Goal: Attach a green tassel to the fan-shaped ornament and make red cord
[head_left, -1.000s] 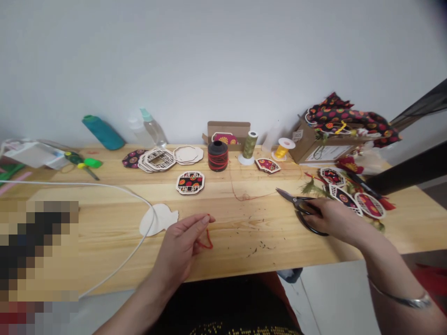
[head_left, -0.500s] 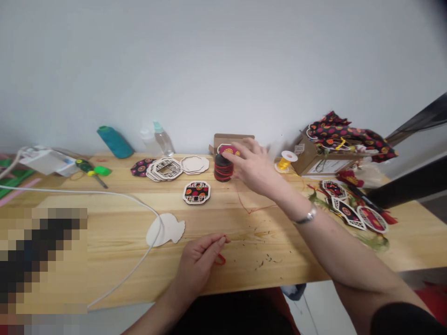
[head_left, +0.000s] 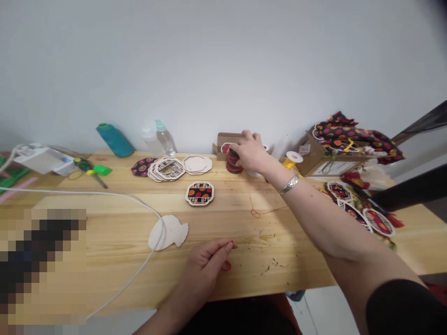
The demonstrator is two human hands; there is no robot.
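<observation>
My left hand [head_left: 207,263] is closed near the front edge of the wooden table, its thumb and forefinger pinching a piece of red cord [head_left: 226,266]. A small loop of that cord hangs below the fingers. My right hand [head_left: 252,151] reaches to the back, with its fingers around the top of a dark spool wound with red cord [head_left: 233,164]. The spool stands just before an open cardboard box [head_left: 228,138], and my hand hides part of both. A patterned panel with a pale lattice frame [head_left: 199,193] lies between my hands and the left-hand stack.
Pale lattice frames [head_left: 169,168] and blank shapes [head_left: 197,164] lie behind, by a clear bottle [head_left: 165,139] and a teal thread cone [head_left: 114,140]. A white cable [head_left: 132,195] crosses a pale cutout [head_left: 171,231]. Yellow thread [head_left: 291,159] and a fabric-topped box [head_left: 328,158] stand right.
My right hand has taken the dark spool and shifted it slightly right and back, towards the box. The left hand keeps its pinch on the red cord. The view has moved slightly.
</observation>
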